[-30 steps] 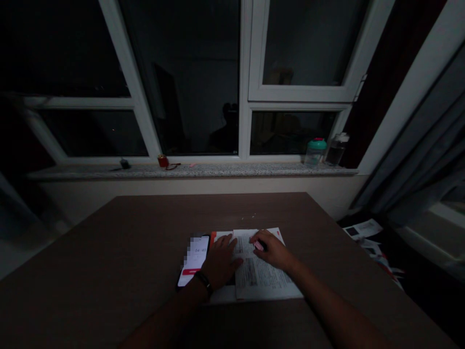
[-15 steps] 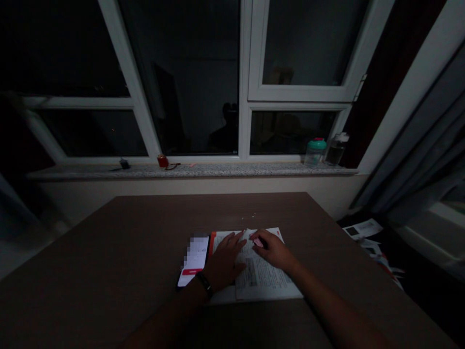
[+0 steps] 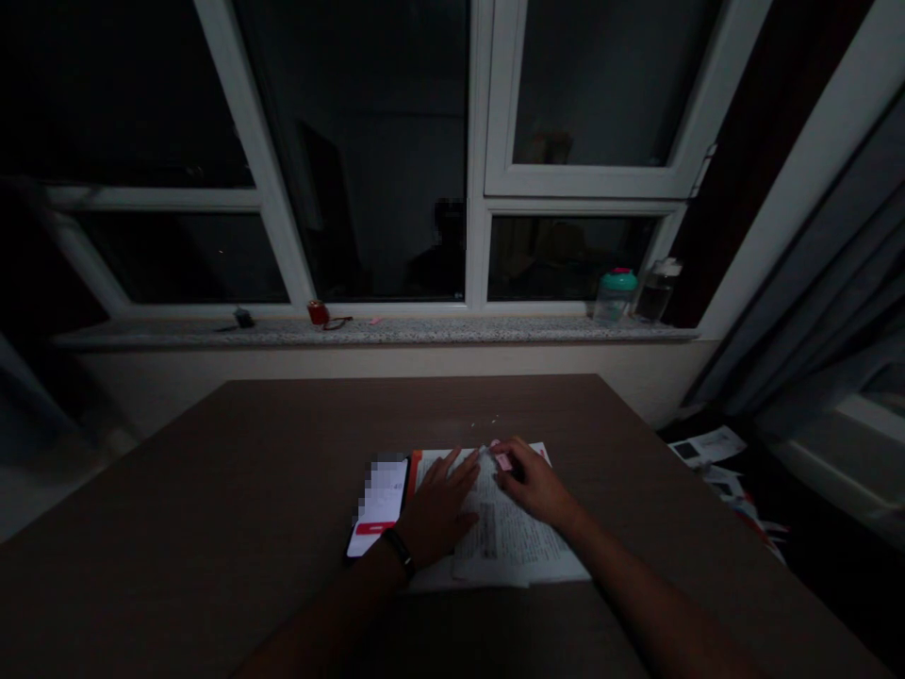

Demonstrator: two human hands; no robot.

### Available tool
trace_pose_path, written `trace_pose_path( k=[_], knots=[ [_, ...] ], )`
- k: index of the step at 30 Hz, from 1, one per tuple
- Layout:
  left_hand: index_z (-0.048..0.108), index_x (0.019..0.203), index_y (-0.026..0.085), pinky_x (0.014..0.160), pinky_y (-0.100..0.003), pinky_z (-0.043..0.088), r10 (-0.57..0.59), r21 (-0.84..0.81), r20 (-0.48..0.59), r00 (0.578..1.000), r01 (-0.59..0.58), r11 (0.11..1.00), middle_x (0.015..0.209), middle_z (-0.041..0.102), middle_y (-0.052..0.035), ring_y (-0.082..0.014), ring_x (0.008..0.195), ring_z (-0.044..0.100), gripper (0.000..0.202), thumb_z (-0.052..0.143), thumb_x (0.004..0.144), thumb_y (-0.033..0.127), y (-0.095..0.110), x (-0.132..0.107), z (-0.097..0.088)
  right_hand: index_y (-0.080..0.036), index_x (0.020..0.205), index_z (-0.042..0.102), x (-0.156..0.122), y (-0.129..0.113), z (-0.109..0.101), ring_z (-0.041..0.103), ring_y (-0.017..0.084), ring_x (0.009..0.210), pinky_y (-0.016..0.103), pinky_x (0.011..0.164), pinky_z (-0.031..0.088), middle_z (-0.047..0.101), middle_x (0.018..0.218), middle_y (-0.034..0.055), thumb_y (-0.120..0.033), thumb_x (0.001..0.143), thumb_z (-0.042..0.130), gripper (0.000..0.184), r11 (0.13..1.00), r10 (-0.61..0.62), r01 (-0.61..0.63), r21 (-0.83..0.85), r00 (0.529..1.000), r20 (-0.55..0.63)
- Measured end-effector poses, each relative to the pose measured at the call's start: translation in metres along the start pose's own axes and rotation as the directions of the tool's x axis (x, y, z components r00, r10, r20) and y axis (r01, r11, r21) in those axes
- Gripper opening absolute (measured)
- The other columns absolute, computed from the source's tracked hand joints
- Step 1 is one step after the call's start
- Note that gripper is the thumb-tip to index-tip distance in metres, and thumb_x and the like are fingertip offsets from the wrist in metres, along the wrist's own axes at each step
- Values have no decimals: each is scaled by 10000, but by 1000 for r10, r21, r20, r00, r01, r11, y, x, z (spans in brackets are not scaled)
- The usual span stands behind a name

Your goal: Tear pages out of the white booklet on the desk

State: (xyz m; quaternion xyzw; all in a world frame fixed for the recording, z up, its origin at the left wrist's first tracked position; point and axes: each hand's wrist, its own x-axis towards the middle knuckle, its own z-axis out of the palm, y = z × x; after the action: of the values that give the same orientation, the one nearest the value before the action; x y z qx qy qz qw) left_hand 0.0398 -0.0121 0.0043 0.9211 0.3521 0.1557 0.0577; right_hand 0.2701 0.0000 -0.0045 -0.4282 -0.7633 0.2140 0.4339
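Note:
An open printed book (image 3: 509, 547) lies on the dark wooden table (image 3: 269, 471) in dim light. My left hand (image 3: 436, 507) lies flat on its left page with fingers spread, a dark band on the wrist. Closed around a small pink object (image 3: 503, 461), my right hand (image 3: 532, 484) rests near the top of the right page. A lit phone (image 3: 380, 505) lies just left of the book, beside my left hand.
A stone windowsill (image 3: 424, 331) under dark windows carries a green-lidded jar (image 3: 614, 294), a clear bottle (image 3: 656, 290), a small red item (image 3: 316, 312) and a dark item (image 3: 243, 319). Grey curtains (image 3: 813, 321) hang at the right; papers (image 3: 714, 453) lie on the floor.
My right hand with the pink object has slid up towards the top of the page. My left hand's fingers have shifted up and rightwards, and the page under them has moved slightly.

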Motion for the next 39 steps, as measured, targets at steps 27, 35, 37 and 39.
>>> trace_pose_path(
  k=[27,35,37,39],
  knots=[
    [439,1371,231,1044,-443,314,-103,-123,25,994,105,987,1358,516,-83,-255,1223,474,383,369,1002,305,3,2,-14,-193,782,575,3,8,-7,580,171,739,259,672,408,623,788,21,-280,871,496,148,986,160,-167,-16,962,-222],
    [503,1317,176,1100,-543,201,-217,63,-24,976,219,974,1378,483,-147,-307,1323,372,536,520,914,529,-10,-1,-3,-187,786,572,2,27,-9,568,168,683,254,635,409,609,747,13,-183,731,527,71,953,258,-282,-111,947,-192],
    [493,1330,175,1108,-552,176,-224,86,-15,974,225,971,1401,456,-156,-323,1344,336,593,567,877,551,-12,-1,-1,-186,796,583,1,29,-9,568,181,743,268,677,414,605,786,25,-143,689,529,127,945,244,-276,-173,952,-184],
    [491,1337,196,1105,-556,187,-226,97,-4,974,225,969,1430,421,-150,-333,1350,322,596,616,853,522,-12,-1,-1,-186,803,598,1,30,-9,560,197,800,280,709,410,604,812,37,-111,669,525,170,931,234,-272,-243,956,-174]
  ],
)
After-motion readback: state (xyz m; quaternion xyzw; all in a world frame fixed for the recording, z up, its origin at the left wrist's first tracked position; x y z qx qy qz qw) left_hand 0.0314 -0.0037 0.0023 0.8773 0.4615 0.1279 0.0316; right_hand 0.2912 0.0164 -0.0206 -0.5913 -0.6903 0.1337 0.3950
